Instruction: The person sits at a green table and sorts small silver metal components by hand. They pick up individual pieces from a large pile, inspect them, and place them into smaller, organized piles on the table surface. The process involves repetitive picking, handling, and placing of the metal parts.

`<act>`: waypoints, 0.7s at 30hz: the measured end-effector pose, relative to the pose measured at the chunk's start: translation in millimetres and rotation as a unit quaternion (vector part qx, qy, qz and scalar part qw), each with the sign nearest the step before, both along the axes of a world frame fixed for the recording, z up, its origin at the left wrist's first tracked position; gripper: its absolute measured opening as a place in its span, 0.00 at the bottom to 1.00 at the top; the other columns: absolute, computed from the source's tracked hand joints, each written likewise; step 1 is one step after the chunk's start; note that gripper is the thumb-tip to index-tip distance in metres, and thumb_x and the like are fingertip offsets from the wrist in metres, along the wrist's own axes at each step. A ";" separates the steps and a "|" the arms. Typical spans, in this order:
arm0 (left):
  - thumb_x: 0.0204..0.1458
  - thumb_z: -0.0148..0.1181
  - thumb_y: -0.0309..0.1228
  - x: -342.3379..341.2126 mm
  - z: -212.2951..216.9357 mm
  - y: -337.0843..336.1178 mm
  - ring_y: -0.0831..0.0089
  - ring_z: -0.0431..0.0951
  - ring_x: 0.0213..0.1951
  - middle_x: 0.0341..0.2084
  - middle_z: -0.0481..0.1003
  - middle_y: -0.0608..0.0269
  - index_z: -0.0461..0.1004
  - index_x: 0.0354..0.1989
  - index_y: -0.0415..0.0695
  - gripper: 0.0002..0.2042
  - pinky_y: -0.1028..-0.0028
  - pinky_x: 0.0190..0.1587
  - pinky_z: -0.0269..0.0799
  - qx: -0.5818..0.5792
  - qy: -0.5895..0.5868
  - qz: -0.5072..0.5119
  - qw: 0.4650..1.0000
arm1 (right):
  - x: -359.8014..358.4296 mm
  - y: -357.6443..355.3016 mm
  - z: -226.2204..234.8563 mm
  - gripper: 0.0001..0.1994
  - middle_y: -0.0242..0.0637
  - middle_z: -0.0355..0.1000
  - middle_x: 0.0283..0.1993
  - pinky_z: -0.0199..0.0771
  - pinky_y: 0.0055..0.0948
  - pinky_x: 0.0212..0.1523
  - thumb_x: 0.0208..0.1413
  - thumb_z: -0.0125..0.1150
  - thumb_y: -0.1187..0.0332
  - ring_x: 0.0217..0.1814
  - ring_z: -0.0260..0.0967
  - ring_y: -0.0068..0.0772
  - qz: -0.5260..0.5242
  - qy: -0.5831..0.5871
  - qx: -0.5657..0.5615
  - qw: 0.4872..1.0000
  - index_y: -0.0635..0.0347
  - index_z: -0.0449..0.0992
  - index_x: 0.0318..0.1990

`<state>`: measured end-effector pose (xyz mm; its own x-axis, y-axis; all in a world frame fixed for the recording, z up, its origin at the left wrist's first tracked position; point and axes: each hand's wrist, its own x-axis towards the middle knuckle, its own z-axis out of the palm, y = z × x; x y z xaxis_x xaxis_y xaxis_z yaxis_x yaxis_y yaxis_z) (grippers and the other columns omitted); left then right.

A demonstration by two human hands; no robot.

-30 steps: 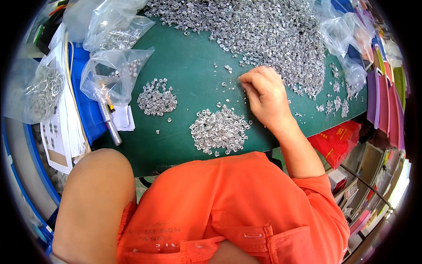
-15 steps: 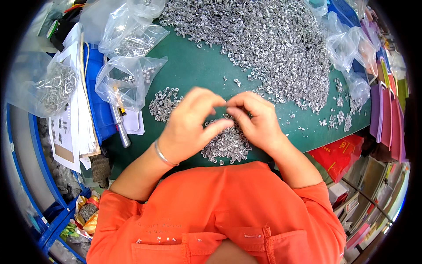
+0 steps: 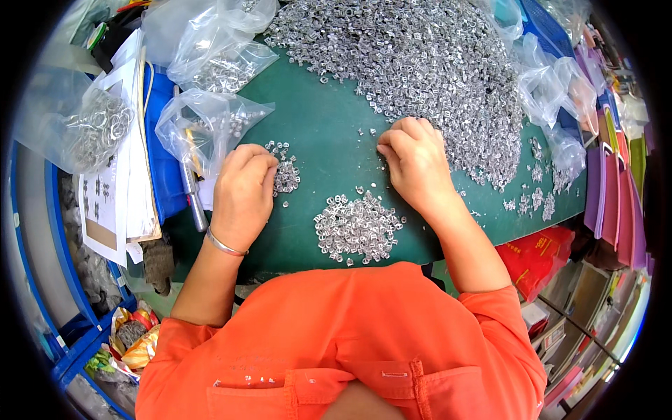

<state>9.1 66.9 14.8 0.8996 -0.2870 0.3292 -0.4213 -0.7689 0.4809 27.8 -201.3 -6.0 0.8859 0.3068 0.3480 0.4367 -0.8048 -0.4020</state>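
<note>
The left hand rests curled, fingertips on a small pile of metal parts on the green mat. The right hand, fingers bent together, touches the edge of the large heap. A middle pile lies between both hands.

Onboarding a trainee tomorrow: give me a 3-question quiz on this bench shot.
1. True or false: the left hand rests at the small pile beside the bag.
2. Which hand wears the bracelet? A left, B right.
3. What colour is the mat?

Key: 1 true. 2 A. 3 green. Note: the right hand sits at the edge of the big heap, and the near pile lies between the hands, untouched.
</note>
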 end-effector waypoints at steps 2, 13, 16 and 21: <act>0.46 0.60 0.15 -0.5 1.2 -7.1 0.58 0.75 0.35 0.31 0.74 0.54 0.74 0.31 0.36 0.05 0.68 0.38 0.71 -0.026 0.003 -0.004 1.000 | -2.0 -0.8 5.8 0.02 0.34 0.70 0.34 0.63 0.40 0.40 0.45 0.64 0.75 0.39 0.66 0.41 0.004 0.012 -0.010 1.000 0.57 0.77 0.28; 0.42 0.64 0.23 60.3 -28.5 -103.2 0.59 0.72 0.35 0.29 0.71 0.62 0.75 0.29 0.44 0.06 0.63 0.38 0.68 0.016 -0.037 -0.144 0.989 | -4.7 -7.3 7.1 0.06 0.34 0.70 0.34 0.65 0.39 0.39 0.46 0.65 0.73 0.39 0.68 0.41 -0.017 -0.007 0.027 0.999 0.56 0.77 0.33; 0.43 0.63 0.21 58.6 -26.4 -99.4 0.58 0.74 0.35 0.29 0.73 0.60 0.75 0.30 0.42 0.06 0.64 0.38 0.70 -0.032 -0.020 -0.140 0.989 | -7.7 -1.7 -2.8 0.06 0.33 0.70 0.34 0.63 0.38 0.37 0.45 0.66 0.72 0.38 0.67 0.40 -0.011 -0.012 -0.004 1.000 0.57 0.75 0.31; 0.48 0.62 0.20 21.0 2.6 -64.6 0.65 0.79 0.30 0.29 0.76 0.58 0.76 0.36 0.38 0.07 0.73 0.32 0.74 -0.143 0.108 -0.086 0.980 | -12.7 24.7 -4.6 0.04 0.38 0.72 0.30 0.68 0.39 0.36 0.48 0.65 0.73 0.34 0.70 0.44 0.029 0.005 0.192 0.981 0.59 0.75 0.29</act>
